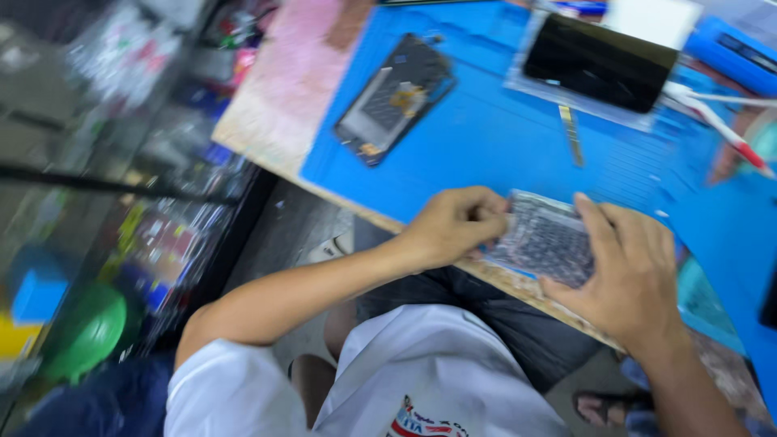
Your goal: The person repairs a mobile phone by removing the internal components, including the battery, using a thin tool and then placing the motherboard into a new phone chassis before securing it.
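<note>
opened phone frame [394, 97] flat on blue mat [486, 137] | dark-screened phone [597, 63] beyond | metal tweezers [571, 134] between | red-tipped pen [724, 129] at right

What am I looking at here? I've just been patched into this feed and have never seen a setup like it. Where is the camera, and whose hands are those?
There is no machine here. The one picture comes from a camera worn on a person's head, looking down, so the two bare hands are that person's own. The view is tilted and a bit blurred.

The left hand and right hand together hold a small bubble-wrap pouch at the near edge of a bench covered by a blue mat. What is inside the pouch cannot be made out.

On the mat lie an opened phone with its insides showing, a dark screen on a clear tray, and a thin metal tool. A red-and-white pen-like tool lies at the right. A glass showcase stands to the left.
</note>
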